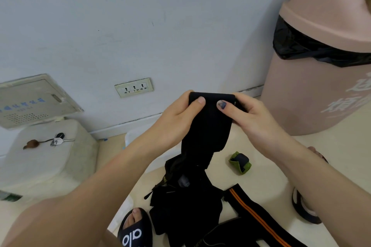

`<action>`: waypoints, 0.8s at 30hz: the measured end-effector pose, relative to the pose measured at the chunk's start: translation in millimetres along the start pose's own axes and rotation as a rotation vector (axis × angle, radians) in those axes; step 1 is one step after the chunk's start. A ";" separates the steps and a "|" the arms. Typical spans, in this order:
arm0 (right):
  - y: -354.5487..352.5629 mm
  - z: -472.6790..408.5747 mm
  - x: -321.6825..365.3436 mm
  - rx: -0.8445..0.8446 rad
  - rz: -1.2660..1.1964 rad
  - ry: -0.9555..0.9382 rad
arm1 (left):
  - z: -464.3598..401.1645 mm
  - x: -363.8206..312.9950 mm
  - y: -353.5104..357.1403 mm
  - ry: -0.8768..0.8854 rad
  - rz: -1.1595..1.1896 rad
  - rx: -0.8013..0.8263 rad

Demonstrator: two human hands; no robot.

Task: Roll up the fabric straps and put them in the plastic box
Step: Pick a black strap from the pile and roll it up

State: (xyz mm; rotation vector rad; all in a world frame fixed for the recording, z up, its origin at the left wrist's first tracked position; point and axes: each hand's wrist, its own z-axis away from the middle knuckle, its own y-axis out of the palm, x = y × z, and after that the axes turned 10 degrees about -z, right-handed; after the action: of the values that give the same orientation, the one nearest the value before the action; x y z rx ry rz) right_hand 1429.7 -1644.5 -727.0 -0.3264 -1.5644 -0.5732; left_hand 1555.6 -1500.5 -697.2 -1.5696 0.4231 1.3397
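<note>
Hanging at frame centre, the wide black fabric strap (208, 126) is pinched at its top edge by left hand (178, 116) and right hand (249, 114), likely to start rolling; white plastic box (136, 136) sits behind, partly hidden.

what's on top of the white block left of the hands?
On the white rectangular block lie a bunch of metal keys and a small brown fob joined by a cord. Whatever sits beneath the block is covered.
</note>
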 end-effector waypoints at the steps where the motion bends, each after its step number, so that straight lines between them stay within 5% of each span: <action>1: 1.9 0.2 -1.0 0.008 -0.079 0.031 | 0.2 -1.0 2.1 -0.029 0.059 -0.016; 16: 6.6 -1.2 -3.8 -0.042 -0.158 0.092 | -3.4 0.7 8.8 -0.081 0.027 -0.135; 24: -0.3 -2.7 -5.2 -0.240 0.089 -0.064 | -0.3 3.1 4.1 0.120 -0.208 -0.134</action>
State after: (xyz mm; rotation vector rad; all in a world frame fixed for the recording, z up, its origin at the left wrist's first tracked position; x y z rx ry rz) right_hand 1432.2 -1645.5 -732.2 -0.5986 -1.5364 -0.6883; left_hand 1553.7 -1501.6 -701.9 -1.7594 0.2385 1.1374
